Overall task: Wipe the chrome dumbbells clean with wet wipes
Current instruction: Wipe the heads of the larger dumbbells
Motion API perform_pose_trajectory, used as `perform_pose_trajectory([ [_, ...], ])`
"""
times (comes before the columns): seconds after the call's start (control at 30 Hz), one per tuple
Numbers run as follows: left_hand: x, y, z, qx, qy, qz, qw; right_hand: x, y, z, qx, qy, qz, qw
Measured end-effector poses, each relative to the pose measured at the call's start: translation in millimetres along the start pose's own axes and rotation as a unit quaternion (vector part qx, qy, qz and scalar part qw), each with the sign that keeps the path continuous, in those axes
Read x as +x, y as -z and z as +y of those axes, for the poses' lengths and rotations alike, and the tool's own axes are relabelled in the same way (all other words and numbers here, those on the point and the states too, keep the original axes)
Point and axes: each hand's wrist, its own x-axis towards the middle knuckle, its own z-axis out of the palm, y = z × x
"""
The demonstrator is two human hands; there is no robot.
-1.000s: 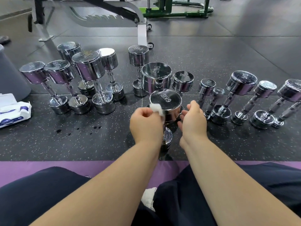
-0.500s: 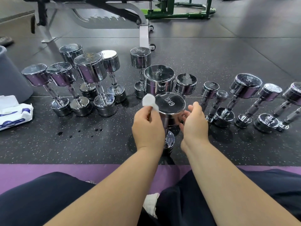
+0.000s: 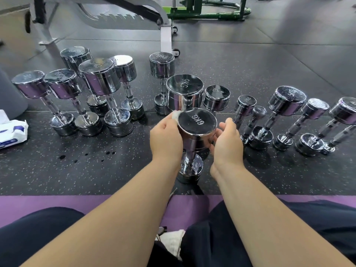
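Speckled black rubber flooring (image 3: 115,176) runs across the gym, with a purple mat (image 3: 38,205) along its near edge under the seated person's dark-trousered legs. At the far left a grey bin (image 3: 9,97) stands beside an opened pack of wipes (image 3: 11,132) lying on the floor. Next comes a cluster of upright chrome dumbbells (image 3: 99,79), packed close together, with a few dark wet drops (image 3: 61,157) on the floor in front of them. Behind, a bench frame (image 3: 165,35) and green equipment (image 3: 208,12) fill the background.

In the middle, the 6KG dumbbell (image 3: 196,124) stands on end just beyond the mat, its label facing up. The left hand (image 3: 165,137) has its fingers curled around a small white wet wipe (image 3: 176,114), pressing it to the left rim of the upper head. Directly behind stands a 5KG dumbbell (image 3: 185,89), with a smaller one (image 3: 216,97) just beside it. The right hand (image 3: 227,143) cups the right side of the same upper head, fingers curved against the chrome, thumb lifted clear.

Further right, a row of lighter dumbbells (image 3: 290,101) stands on end, appearing to lean outward, the nearest two marked 2KG (image 3: 246,105) and 1KG (image 3: 259,112).
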Motion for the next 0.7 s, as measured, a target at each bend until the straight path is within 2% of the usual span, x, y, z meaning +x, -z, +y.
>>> perform_pose_trajectory([
  [0.23,-11.6,1.4,13.0,0.019,-0.059,-0.019,0.998,3.6,-4.2,-6.7,0.007,0.008,-0.043,0.999],
  [0.43,7.2,8.2,5.9,0.004,0.029,-0.024,0.999,6.4,-3.0,-14.6,-0.002,0.004,-0.044,0.999],
  [0.6,19.5,3.5,6.7,0.016,0.035,-0.053,0.998,5.5,-4.5,-11.8,-0.003,0.002,-0.048,0.999],
  [0.7,18.5,7.1,9.6,0.018,0.096,-0.084,0.992,5.8,-4.6,-11.3,0.004,-0.001,-0.048,0.999],
])
